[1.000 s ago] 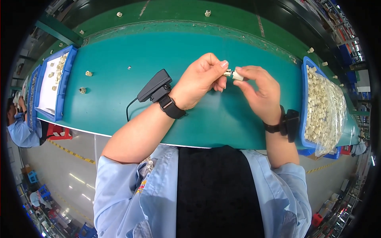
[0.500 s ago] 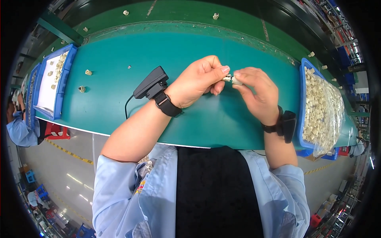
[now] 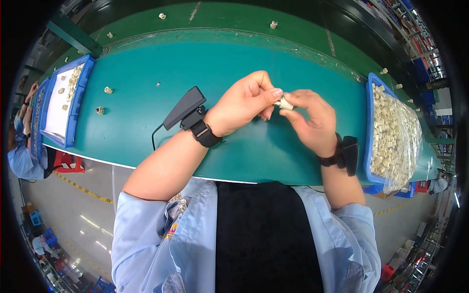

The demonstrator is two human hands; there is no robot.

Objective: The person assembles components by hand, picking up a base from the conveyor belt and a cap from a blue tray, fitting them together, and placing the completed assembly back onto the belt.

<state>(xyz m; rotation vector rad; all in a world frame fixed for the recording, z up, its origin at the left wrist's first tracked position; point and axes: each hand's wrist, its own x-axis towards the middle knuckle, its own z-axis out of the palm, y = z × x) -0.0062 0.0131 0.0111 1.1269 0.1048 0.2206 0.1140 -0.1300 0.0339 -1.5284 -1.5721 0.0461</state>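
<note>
Over the middle of the green table, my two hands meet fingertip to fingertip. Thumb and fingers of my left hand (image 3: 244, 103) pinch a small part with a metallic glint, mostly covered by the fingers. Between the thumb and fingers of my right hand (image 3: 316, 119) is a short cream plastic sleeve (image 3: 287, 104). The sleeve sits against the small part, apparently over its end; how deep it goes is hidden. Two loose cream pieces lie on the table to the left, one a cream fitting (image 3: 108, 90) and the other a darker-centred fitting (image 3: 100, 110).
At the right stands a blue bin (image 3: 370, 146) heaped with cream sleeves, partly under clear plastic. A blue tray (image 3: 73, 119) with white lining and several cream parts is at the left. Behind the table runs a green belt (image 3: 220, 22) carrying scattered parts. A co-worker's blue sleeve (image 3: 29, 161) shows far left.
My right hand has moved left, bringing the sleeve up against the small part and closing the gap between them. Parts on the back belt have shifted right.
</note>
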